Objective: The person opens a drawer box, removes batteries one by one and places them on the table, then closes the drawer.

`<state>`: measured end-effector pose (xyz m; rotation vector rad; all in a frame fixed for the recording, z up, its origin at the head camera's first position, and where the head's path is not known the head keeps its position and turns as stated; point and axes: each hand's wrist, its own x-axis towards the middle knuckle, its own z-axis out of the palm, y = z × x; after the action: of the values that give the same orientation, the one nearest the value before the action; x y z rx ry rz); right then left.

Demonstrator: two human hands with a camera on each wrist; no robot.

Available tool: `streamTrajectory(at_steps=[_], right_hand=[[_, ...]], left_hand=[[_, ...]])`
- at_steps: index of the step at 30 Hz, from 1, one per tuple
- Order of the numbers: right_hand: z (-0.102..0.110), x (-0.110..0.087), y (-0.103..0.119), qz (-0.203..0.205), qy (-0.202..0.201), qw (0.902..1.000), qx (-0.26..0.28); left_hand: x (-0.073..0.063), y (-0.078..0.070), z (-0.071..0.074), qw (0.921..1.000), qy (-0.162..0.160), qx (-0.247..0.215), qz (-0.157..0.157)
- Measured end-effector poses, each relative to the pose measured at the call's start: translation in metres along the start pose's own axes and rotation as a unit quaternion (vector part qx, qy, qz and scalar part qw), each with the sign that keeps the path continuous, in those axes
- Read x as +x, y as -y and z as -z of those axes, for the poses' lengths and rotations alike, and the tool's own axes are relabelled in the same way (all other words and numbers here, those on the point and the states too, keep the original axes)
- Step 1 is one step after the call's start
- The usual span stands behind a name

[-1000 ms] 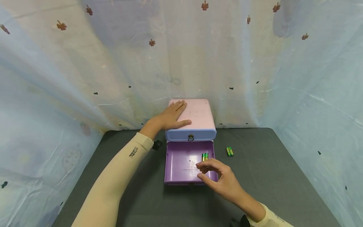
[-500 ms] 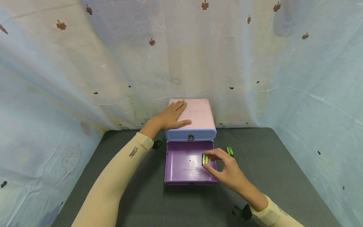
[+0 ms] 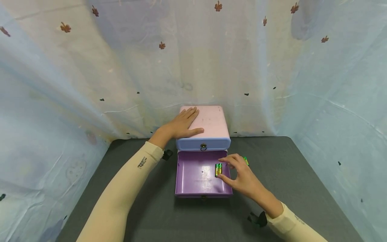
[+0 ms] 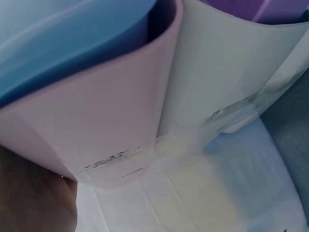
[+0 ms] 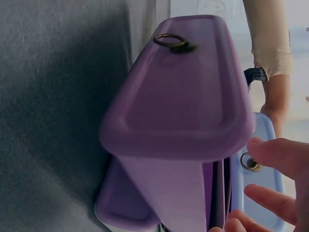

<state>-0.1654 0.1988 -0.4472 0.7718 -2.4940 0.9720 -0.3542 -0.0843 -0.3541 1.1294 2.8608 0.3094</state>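
Note:
My left hand (image 3: 182,125) rests spread flat on the pink top (image 3: 211,122) of a small drawer unit. Below its blue upper drawer (image 3: 190,144), a purple drawer (image 3: 188,174) is pulled out. Two green and gold batteries (image 3: 218,170) lie side by side in it, near the right wall. Close over them is my right hand (image 3: 243,174), thumb and index finger apart with nothing between them. In the right wrist view, its fingers (image 5: 270,200) show beside the purple drawer front (image 5: 178,96). More green batteries (image 3: 246,161) on the table are partly hidden behind the right hand.
The unit stands at the back of a dark grey table (image 3: 157,211), close to a pale patterned curtain (image 3: 193,67) that also runs along both sides. Another purple drawer front (image 5: 125,200) sits low in the right wrist view. Ring pulls hang on the drawer fronts.
My right hand has moved right and up across the drawer, uncovering the batteries there and now partly covering those on the table. The left hand has stayed put.

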Motion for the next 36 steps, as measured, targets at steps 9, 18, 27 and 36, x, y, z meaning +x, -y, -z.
streamTrajectory(at_steps=[9, 18, 27, 36], right_hand=[[-0.003, 0.001, -0.007, -0.032, 0.028, 0.9982, -0.042], [-0.006, 0.004, -0.01, -0.068, 0.038, 0.9958, -0.048], [-0.01, 0.006, -0.01, -0.107, 0.071, 0.9887, -0.078], [-0.016, 0.008, -0.008, -0.157, 0.1, 0.9783, -0.091]], left_hand=[[0.0, 0.0, 0.0, 1.0, -0.002, 0.001, -0.001], [-0.001, -0.001, 0.0, 1.0, -0.001, 0.004, 0.002], [-0.001, -0.002, 0.001, 1.0, -0.005, 0.003, 0.004], [-0.002, -0.002, 0.0, 1.0, -0.006, 0.007, 0.003]])
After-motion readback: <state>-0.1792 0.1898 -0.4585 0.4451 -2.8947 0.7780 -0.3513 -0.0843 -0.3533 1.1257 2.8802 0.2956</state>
